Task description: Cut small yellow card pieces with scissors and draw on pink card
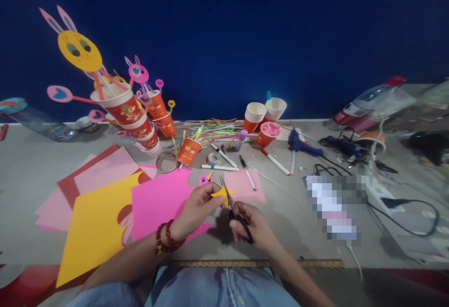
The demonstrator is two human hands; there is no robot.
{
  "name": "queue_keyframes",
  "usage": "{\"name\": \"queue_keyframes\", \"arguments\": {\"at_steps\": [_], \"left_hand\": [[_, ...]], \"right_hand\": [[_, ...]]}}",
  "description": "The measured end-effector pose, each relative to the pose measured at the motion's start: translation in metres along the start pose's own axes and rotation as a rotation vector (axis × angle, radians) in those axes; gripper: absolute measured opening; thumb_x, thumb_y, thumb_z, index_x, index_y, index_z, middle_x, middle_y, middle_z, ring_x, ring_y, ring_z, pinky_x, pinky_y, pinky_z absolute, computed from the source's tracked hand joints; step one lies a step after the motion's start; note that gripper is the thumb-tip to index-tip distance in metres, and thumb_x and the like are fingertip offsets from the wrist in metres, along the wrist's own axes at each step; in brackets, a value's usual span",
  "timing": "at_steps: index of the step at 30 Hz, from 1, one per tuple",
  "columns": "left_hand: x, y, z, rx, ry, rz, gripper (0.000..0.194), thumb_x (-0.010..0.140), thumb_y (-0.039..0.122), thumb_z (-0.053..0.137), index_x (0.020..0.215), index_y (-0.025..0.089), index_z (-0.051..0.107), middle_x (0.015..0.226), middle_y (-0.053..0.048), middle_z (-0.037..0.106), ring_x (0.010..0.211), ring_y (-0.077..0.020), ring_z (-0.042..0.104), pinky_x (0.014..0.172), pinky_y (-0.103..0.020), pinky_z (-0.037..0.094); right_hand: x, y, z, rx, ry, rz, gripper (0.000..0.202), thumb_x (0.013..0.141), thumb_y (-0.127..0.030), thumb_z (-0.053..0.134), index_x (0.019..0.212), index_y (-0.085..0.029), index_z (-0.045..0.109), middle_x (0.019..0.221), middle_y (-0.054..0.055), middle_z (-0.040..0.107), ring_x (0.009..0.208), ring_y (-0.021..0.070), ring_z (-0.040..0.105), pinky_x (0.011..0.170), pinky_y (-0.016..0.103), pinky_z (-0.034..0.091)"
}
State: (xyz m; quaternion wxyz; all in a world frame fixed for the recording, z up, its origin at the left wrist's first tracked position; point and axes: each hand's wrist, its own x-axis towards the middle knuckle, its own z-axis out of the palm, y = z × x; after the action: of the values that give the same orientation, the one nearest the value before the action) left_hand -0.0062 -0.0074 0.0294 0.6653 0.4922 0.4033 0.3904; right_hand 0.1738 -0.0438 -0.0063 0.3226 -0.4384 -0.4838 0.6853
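Near the front of the table, my left hand pinches a small piece of yellow paper between thumb and fingers. My right hand grips black-handled scissors, whose blades point away from me and lie against the yellow piece. Just behind my left fingers lies a small pink paper face with a yellow tip. Under and beside my left hand is a bright pink sheet with curved cut-outs. A larger yellow sheet, also cut along its edge, lies further left.
Stacked red cups with paper bunny figures stand back left. Pipe cleaners, markers, a purple glue stick and cups spread across the back. On the right are a blue glue gun, cables, a power strip and a bottle.
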Motion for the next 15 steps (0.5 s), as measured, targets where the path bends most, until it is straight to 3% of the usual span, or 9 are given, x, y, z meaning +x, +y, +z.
{"name": "queue_keyframes", "arguments": {"at_steps": [15], "left_hand": [[-0.0001, -0.0027, -0.0009, 0.007, -0.003, 0.005, 0.027, 0.084, 0.041, 0.067, 0.076, 0.017, 0.06, 0.083, -0.005, 0.069, 0.077, -0.0163, 0.062, 0.076, -0.028, 0.046]], "right_hand": [[0.0003, -0.0006, 0.0014, 0.006, 0.003, 0.023, 0.058, 0.066, -0.072, 0.071, 0.068, -0.024, 0.039, 0.049, -0.008, 0.05, 0.038, 0.0086, 0.044, 0.04, 0.02, 0.029]]}}
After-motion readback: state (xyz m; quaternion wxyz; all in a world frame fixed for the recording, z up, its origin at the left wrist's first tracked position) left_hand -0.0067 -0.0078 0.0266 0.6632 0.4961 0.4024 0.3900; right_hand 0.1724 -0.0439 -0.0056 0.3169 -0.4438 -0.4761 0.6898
